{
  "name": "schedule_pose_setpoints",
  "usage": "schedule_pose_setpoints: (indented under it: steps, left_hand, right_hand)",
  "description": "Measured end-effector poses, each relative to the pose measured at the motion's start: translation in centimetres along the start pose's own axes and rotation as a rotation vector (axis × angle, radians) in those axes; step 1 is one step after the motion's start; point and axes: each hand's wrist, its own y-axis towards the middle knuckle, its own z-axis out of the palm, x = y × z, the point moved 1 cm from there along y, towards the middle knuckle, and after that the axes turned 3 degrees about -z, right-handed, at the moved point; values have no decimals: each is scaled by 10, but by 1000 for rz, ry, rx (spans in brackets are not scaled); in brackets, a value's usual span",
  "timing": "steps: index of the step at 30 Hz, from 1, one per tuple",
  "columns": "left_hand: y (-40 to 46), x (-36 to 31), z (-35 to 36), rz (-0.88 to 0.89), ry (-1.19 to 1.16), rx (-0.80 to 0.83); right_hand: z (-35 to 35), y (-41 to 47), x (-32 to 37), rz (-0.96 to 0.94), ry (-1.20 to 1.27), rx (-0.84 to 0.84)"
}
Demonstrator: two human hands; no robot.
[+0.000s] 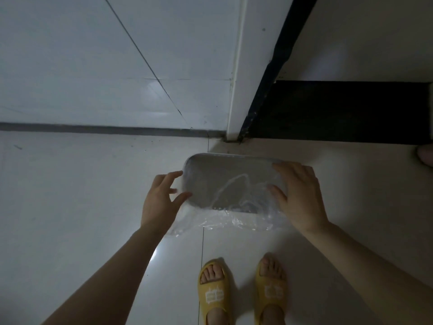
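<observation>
Tray [210,181] in wrap [222,219], up over the floor [93,184] | right hand [302,198] clasped its right end, fingers wrapped over | left hand [159,202] spread loose, fingertips [178,173] just touching the left end

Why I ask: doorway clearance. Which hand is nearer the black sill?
Right. The right hand holds the tray's right end below the sill; the left hand is at its left end.
</observation>
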Motion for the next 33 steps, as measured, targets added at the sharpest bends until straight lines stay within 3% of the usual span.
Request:
schedule_pose_setpoints:
  steps: [4, 9, 14, 18, 26, 31, 33]
  left_hand:
    - [-18, 2, -4, -62, -122, 81]
    - [-54, 11, -3, -76, -185, 234]
    - [-55, 5, 1, -13, -190, 196]
    - [-55, 5, 6, 138, -11, 332]
    - [-46, 4, -4, 29, 46, 102]
    - [-39, -22, -19, 489, 224, 7]
    - [-39, -22, -23, 526, 276, -16]
  right_hand:
    - [-9, 5, 21, -108, 167, 108]
    - [9, -9, 24, -194, -118, 409]
    - [18, -18, 8, -179, -202, 408]
    - [26, -12, 6, -163, -216, 427]
    - [28, -15, -3, -172, -358, 465]
    - [13, -23, -1, -212, -418, 305]
    - [10, -26, -1, -201, -454, 296]
